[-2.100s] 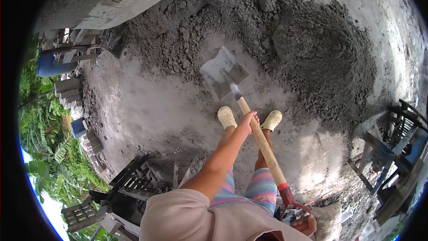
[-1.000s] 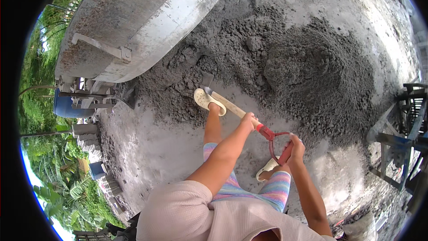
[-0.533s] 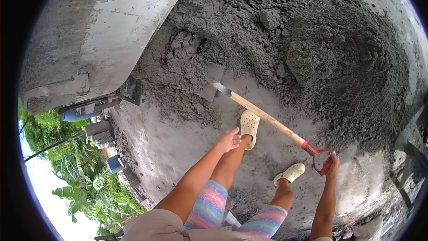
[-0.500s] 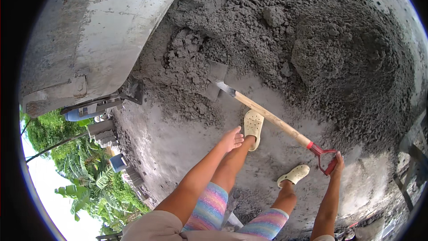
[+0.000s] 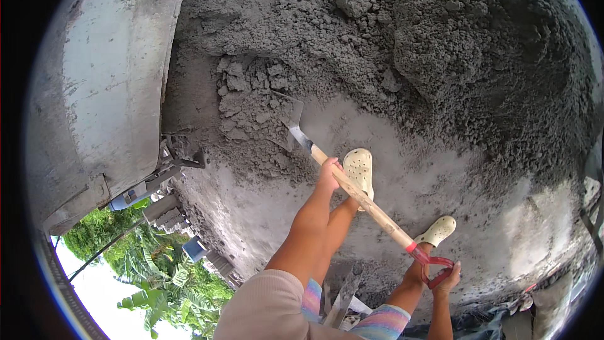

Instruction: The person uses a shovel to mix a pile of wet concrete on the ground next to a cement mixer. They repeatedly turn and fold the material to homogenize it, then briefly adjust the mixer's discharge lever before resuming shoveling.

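Note:
I hold a shovel [image 5: 381, 219] with a wooden shaft, a red D-shaped grip and a metal blade. My left hand [image 5: 328, 172] is wrapped round the shaft low down, close to the blade's socket. On the red grip, my right hand [image 5: 447, 281] is closed. The blade points up and left, its front part under or against a loose heap of damp grey mix [image 5: 255, 110], which hides some of it. Just right of my left hand stands my foot in a cream clog [image 5: 358, 170]; the other clog [image 5: 437, 232] is near the grip.
A large mound of grey mix [image 5: 478, 69] spreads across the far right. At the left stands a big worn metal panel [image 5: 104, 75] with a frame under it. Concrete floor [image 5: 264, 220] lies around my feet. Blocks [image 5: 168, 213], a blue container [image 5: 194, 249] and plants [image 5: 167, 271] are at lower left.
My left hand has gone from open and free to gripping the shaft. The shovel's grip and my right hand moved nearer to me, and the blade shifted slightly left into the heap.

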Demonstrator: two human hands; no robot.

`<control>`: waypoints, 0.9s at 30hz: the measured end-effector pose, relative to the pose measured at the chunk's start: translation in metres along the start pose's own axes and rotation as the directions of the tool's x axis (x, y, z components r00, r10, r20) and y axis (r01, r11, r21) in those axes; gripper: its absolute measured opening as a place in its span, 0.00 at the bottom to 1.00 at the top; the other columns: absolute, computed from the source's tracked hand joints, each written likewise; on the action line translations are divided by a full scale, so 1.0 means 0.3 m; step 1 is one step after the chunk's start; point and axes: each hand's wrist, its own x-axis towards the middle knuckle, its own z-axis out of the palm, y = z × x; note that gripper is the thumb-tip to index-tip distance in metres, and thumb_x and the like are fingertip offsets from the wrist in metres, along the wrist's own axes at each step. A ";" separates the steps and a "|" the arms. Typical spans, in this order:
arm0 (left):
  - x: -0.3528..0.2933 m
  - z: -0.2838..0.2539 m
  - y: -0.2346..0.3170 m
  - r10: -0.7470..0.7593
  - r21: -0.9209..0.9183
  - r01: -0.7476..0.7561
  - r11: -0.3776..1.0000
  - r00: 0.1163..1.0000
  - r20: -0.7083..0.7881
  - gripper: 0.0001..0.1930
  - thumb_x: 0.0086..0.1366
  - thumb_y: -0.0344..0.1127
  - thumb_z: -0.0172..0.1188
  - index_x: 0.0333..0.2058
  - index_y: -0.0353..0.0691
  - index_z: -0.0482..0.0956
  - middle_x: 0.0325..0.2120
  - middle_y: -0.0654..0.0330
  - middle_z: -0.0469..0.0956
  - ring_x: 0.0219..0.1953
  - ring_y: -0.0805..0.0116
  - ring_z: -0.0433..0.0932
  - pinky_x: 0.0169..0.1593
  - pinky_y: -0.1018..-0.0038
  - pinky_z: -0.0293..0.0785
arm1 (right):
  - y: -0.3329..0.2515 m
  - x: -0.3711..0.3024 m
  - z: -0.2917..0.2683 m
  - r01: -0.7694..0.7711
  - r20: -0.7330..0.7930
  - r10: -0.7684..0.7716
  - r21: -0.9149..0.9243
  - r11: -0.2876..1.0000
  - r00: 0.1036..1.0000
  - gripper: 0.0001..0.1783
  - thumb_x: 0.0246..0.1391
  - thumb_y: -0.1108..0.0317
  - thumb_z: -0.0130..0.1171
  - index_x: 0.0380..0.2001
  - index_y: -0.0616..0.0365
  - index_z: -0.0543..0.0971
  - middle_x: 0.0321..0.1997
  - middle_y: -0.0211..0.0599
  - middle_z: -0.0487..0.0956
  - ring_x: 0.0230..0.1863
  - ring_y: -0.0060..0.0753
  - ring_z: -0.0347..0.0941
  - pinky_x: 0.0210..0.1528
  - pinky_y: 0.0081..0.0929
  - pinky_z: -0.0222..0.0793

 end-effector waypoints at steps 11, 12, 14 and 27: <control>-0.259 0.125 -0.486 -0.121 0.175 0.118 0.977 0.993 0.004 0.08 0.45 0.34 0.56 0.18 0.47 0.64 0.16 0.67 0.63 0.19 0.71 0.64 0.28 0.72 0.64 | 0.021 0.127 -0.553 -0.264 -0.048 0.274 0.157 0.952 0.960 0.24 0.44 0.37 0.46 0.17 0.47 0.67 0.10 0.22 0.59 0.11 0.19 0.56 0.12 0.19 0.52; -0.309 0.153 -0.539 -0.123 0.176 0.130 0.976 0.991 -0.047 0.08 0.45 0.34 0.56 0.18 0.46 0.64 0.15 0.67 0.63 0.19 0.70 0.64 0.29 0.72 0.64 | 0.025 0.112 -0.616 -0.224 -0.123 0.246 0.165 0.960 0.961 0.24 0.44 0.37 0.46 0.18 0.47 0.67 0.10 0.23 0.59 0.10 0.21 0.56 0.12 0.19 0.53; -0.404 0.195 -0.608 -0.126 0.171 0.123 0.977 0.992 0.004 0.07 0.46 0.32 0.55 0.21 0.44 0.65 0.17 0.64 0.65 0.18 0.69 0.66 0.25 0.69 0.66 | 0.043 0.091 -0.749 -0.237 -0.085 0.268 0.268 0.934 0.960 0.24 0.44 0.38 0.46 0.18 0.48 0.67 0.10 0.23 0.59 0.10 0.22 0.56 0.12 0.20 0.54; -1.081 0.735 -0.854 0.319 0.559 -0.486 0.672 0.871 0.374 0.12 0.41 0.26 0.61 0.24 0.29 0.68 0.20 0.55 0.70 0.21 0.65 0.71 0.26 0.70 0.69 | 0.198 -0.098 -1.053 -0.689 0.311 0.616 0.360 0.629 0.724 0.20 0.44 0.43 0.46 0.20 0.49 0.69 0.12 0.29 0.66 0.14 0.28 0.64 0.13 0.24 0.58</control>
